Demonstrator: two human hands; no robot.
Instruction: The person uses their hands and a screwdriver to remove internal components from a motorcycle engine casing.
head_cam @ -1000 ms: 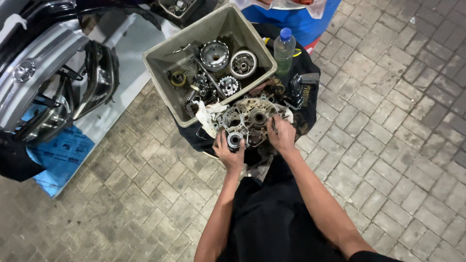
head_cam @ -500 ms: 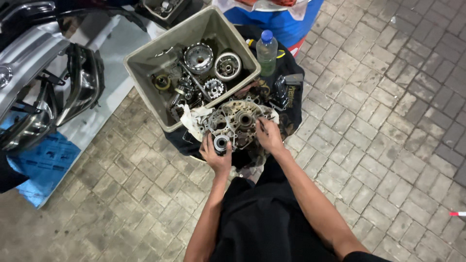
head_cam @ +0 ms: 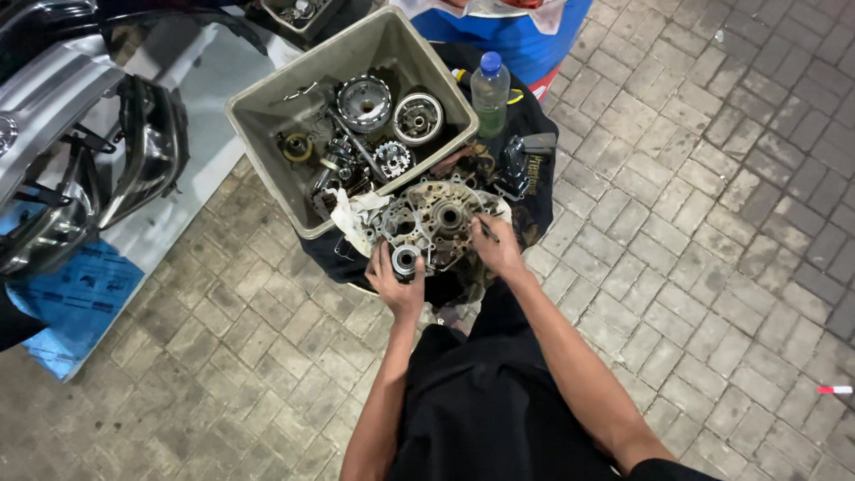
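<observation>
- Left hand (head_cam: 398, 287) grip: fingers curled round a small round metal bearing-like part (head_cam: 406, 259), pressed at the near edge of the engine case (head_cam: 434, 220).
- Right hand (head_cam: 499, 249) grip: closed on a thin dark tool (head_cam: 487, 229), tip against the case's right side; what kind of tool, can't tell.
- Engine case lies flat between both hands on a black cloth (head_cam: 534, 191) spread on the paved floor (head_cam: 712, 223).
- White rag (head_cam: 354, 216) touches the case's left edge, just beyond the left hand.
- Beyond the case: beige plastic tub (head_cam: 267, 134) holding gears and round metal parts.
- Beyond the right hand: clear plastic bottle (head_cam: 490, 92) with blue cap, upright beside the tub's right corner.
- Behind the bottle: blue drum (head_cam: 534, 40).
- Far left of the hands: grey motorcycle body panels (head_cam: 80, 151) and a blue sheet (head_cam: 76, 294).
</observation>
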